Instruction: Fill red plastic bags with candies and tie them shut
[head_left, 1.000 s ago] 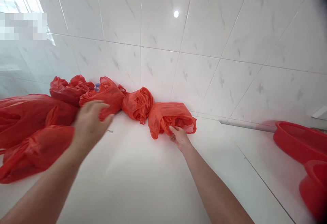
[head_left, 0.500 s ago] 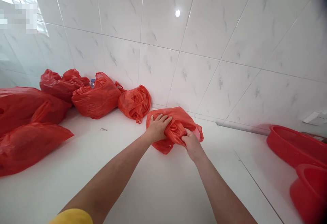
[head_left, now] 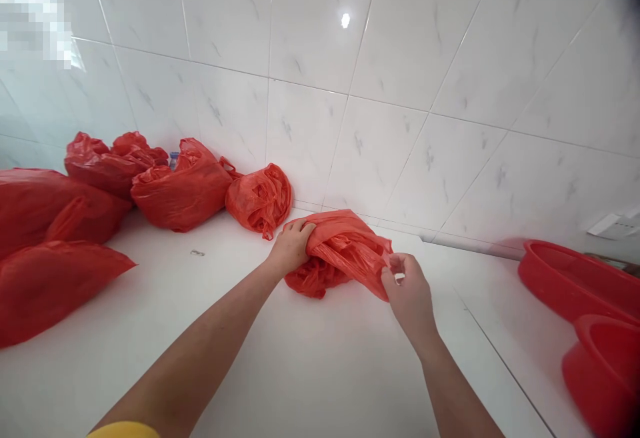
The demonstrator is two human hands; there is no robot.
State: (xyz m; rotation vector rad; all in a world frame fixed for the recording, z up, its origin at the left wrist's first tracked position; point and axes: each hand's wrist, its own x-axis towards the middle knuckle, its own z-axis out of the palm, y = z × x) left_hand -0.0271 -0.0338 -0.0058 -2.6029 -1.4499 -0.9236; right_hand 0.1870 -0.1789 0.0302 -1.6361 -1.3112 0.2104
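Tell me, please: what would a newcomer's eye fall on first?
Most likely the red plastic bag in the middle, with the left hand gripping its left end and the right hand at its right edge. Then come the other red bags at left and two red basins at right.

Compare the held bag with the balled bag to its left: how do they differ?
Shape: the held bag is drawn out sideways; the balled bag is a compact, roundish bundle.
Size: the held bag spreads wider in view than the balled bag.
Contact: the left grip is on the held bag's left end and the right grip at its right edge; neither is on the balled bag.
Shared: both are crumpled, thin red plastic.
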